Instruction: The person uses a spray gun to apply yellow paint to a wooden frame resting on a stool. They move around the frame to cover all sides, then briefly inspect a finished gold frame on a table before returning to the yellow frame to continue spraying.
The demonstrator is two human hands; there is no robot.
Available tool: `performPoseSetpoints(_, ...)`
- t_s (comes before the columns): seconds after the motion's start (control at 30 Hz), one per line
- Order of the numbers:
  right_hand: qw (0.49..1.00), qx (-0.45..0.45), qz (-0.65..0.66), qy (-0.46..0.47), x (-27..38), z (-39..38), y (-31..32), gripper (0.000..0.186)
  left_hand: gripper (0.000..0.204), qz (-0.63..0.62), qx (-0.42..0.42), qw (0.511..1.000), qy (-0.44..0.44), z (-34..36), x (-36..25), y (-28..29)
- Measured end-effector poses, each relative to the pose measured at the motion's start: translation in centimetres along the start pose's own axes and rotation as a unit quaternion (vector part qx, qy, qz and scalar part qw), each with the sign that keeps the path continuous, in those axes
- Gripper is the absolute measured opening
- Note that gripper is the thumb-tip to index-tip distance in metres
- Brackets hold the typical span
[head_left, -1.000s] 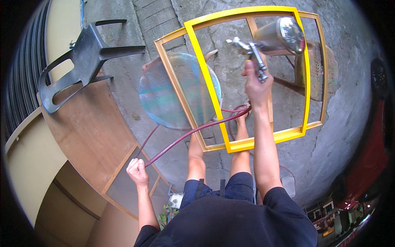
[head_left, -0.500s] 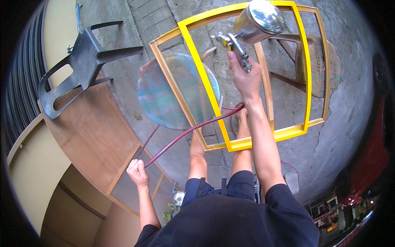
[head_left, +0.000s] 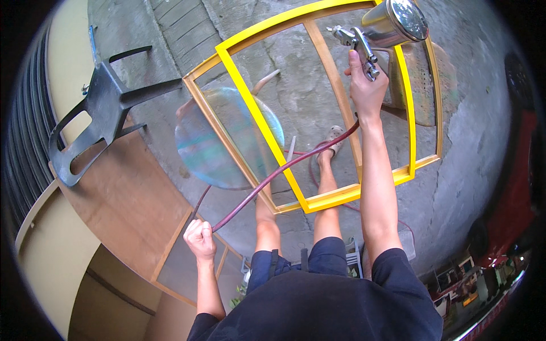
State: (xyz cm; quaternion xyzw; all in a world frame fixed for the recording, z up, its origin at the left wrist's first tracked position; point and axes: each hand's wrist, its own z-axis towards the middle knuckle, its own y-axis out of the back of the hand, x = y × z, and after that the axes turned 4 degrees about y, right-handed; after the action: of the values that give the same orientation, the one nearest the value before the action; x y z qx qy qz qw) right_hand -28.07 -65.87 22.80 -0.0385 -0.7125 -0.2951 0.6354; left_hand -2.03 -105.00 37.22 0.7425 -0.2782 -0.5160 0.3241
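Observation:
My right hand grips a silver spray gun with a metal cup, held over the right part of a yellow frame. My left hand is closed around a dark red hose, which runs up toward my right hand. The yellow frame lies across an unpainted wooden frame with a middle bar. Under them are a round, paint-stained blue top and, at right, a brown plastic chair, partly hidden. My bare legs show below the frames.
A dark grey plastic chair lies at upper left by a tan plywood board and a screened panel. A black shutter and cream wall line the left. The floor is cracked concrete. A red vehicle is at the right.
My right hand with the spray gun moved left, then back right and slightly higher. The view has shifted a little, and the frames and chair appear tilted differently. My left hand still holds the hose.

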Motion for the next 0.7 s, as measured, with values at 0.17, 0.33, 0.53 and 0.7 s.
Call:
performPoseSetpoints(0.17,0.999,-0.042,0.013,-0.002,-1.2,2.6,2.3,0.035,0.039,-0.01,0.018,1.0,-0.017,0.8,-1.9,-1.5)
performPoseSetpoints(0.33,0.994,-0.066,-0.026,-0.079,-2.2,5.3,4.5,0.037,0.037,-0.022,0.03,0.999,-0.03,1.4,-3.5,-2.7)
performPoseSetpoints(0.53,0.979,-0.195,-0.038,0.034,-2.1,6.7,5.9,0.04,0.041,-0.026,0.047,0.998,-0.041,1.6,-4.6,-3.6)
performPoseSetpoints(0.7,0.988,-0.154,0.013,-0.007,-1.7,4.5,6.0,0.041,0.041,-0.037,0.018,0.999,-0.034,1.7,-3.6,-3.2)
